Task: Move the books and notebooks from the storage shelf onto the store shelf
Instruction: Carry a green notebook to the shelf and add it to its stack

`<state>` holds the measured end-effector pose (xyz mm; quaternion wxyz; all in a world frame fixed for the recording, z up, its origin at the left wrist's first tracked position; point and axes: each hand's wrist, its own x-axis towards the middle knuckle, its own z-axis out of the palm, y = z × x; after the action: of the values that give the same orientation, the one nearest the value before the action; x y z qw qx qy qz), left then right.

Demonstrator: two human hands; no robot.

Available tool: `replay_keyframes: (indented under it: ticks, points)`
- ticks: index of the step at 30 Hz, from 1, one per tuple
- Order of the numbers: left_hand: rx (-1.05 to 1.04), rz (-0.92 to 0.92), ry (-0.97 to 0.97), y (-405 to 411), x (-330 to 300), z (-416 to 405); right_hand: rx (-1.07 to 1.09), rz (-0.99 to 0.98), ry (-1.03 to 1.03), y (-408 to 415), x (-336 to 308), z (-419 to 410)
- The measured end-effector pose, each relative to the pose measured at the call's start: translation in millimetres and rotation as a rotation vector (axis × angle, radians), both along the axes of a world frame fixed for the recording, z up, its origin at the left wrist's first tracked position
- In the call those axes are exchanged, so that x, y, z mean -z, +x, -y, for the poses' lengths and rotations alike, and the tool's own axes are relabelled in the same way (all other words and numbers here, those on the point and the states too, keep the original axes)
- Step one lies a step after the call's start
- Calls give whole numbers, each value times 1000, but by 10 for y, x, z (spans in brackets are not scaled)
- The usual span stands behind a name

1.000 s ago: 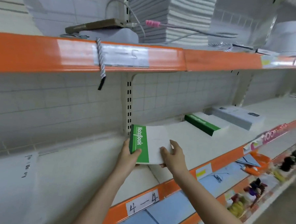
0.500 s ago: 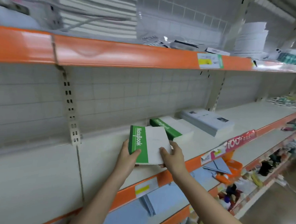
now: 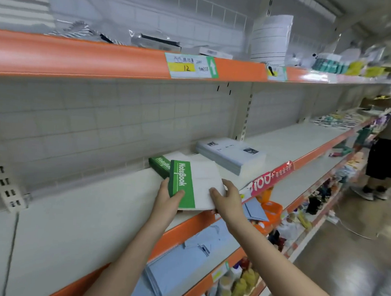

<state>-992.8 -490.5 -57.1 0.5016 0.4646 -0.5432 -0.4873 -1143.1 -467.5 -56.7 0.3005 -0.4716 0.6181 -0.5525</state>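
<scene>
Over shelf, notebooks between both hands.

Two hands, two green notebook stacks (one held), one grey stack.

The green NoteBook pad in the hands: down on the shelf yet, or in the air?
In the air: the NoteBook pad is tilted between left hand and right hand, above the shelf.

Held notebooks before shelved stack
</scene>
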Motion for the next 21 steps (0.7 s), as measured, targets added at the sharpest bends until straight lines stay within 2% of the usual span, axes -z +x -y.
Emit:
replay_keyframes:
  ticks: [8,15,21]
  points:
    - [-25,29,11,-624,6,490,44,8,24,-582,29,468]
    - [-112,11,6,-1156,-93,1064,-28,9,48,-1104,-143,1089]
    - [-146,7,-8,-1304,-161,1391,-88,9,38,-1264,-227,1498]
